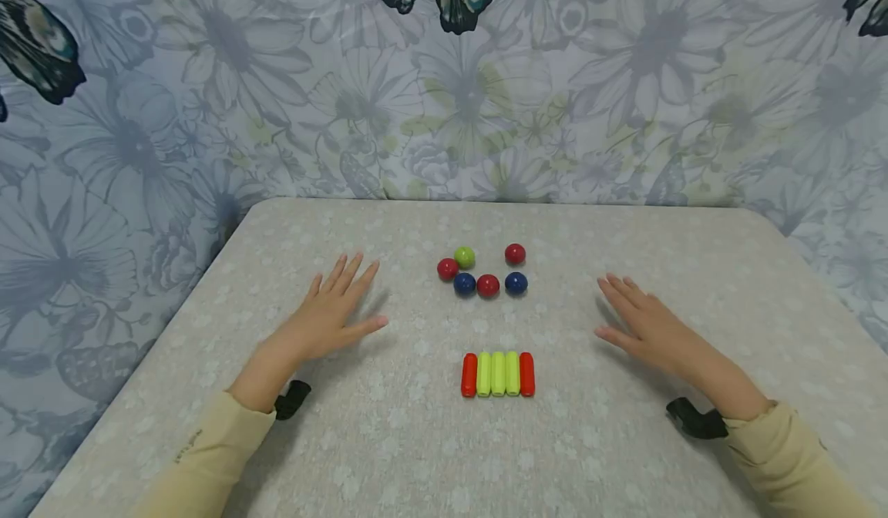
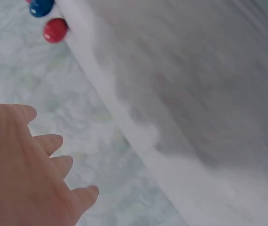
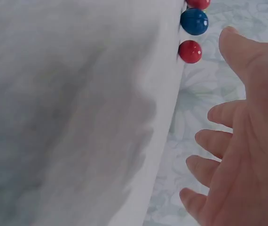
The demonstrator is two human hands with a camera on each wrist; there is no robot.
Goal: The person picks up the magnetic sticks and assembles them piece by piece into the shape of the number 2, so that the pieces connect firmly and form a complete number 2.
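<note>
My left hand point(image 1: 326, 324) is spread over the left part of the table with nothing in it, fingers pointing away from me. Over the right side, my right hand point(image 1: 650, 334) is held with fingers extended, also holding nothing. Between them, farther back, lies a loose group of shiny balls: a green ball point(image 1: 465, 257), three red ones including a red ball point(image 1: 489, 286), and two blue ones including a blue ball point(image 1: 516, 284). Nearer to me, three lime-green rods point(image 1: 498, 374) lie side by side, flanked by a red rod point(image 1: 469, 375) at the left and another red rod point(image 1: 527, 374) at the right.
A pale patterned cloth covers the table point(image 1: 388, 449), whose far edge meets a floral curtain point(image 1: 472, 102) with butterfly prints. Black straps point(image 1: 696, 419) show at both wrists, beside yellow sleeves point(image 1: 208, 456).
</note>
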